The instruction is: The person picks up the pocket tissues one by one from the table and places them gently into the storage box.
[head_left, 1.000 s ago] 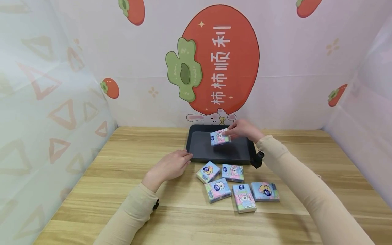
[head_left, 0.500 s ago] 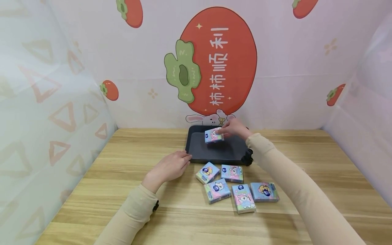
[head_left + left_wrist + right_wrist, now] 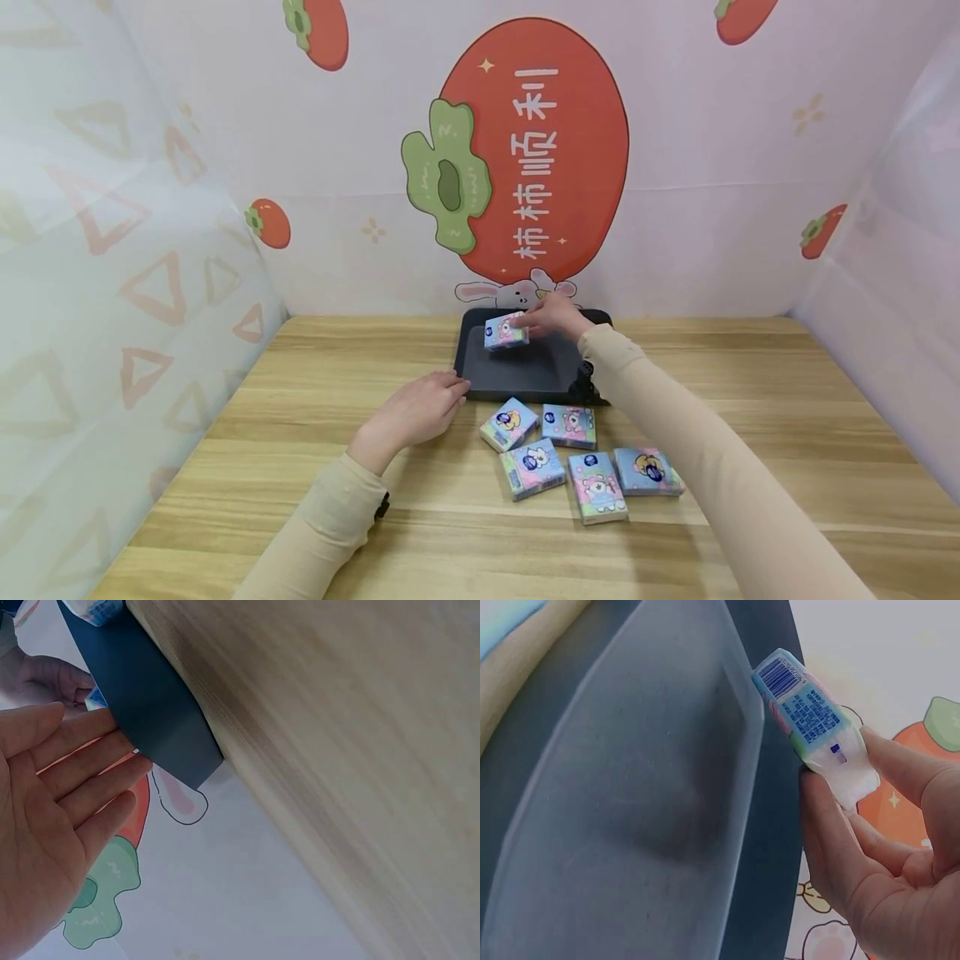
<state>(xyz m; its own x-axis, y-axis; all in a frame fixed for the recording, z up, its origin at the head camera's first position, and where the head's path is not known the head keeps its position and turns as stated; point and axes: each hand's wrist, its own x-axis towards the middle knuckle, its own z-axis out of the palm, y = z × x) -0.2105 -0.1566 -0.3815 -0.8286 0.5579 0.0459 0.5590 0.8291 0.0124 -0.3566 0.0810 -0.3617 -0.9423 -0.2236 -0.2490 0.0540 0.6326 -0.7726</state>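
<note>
Over the far left part of the dark tray [image 3: 525, 379], the right hand [image 3: 558, 317] pinches a tissue pack [image 3: 506, 331] between thumb and fingers, holding it above the tray floor; the right wrist view shows the pack's barcode side tilted toward the tray's inner wall, not yet lying flat. At the tray's near left corner the left hand [image 3: 412, 410] rests on the wooden table [image 3: 300, 467], fingers straight and slightly spread, fingertips touching the tray's edge and gripping nothing. Just in front of the tray, five more tissue packs [image 3: 581, 458] lie flat on the table in a loose cluster, two nearer the tray and three nearer the person, some touching. Behind the tray stands a wall with a big orange fruit picture [image 3: 525, 142]
</note>
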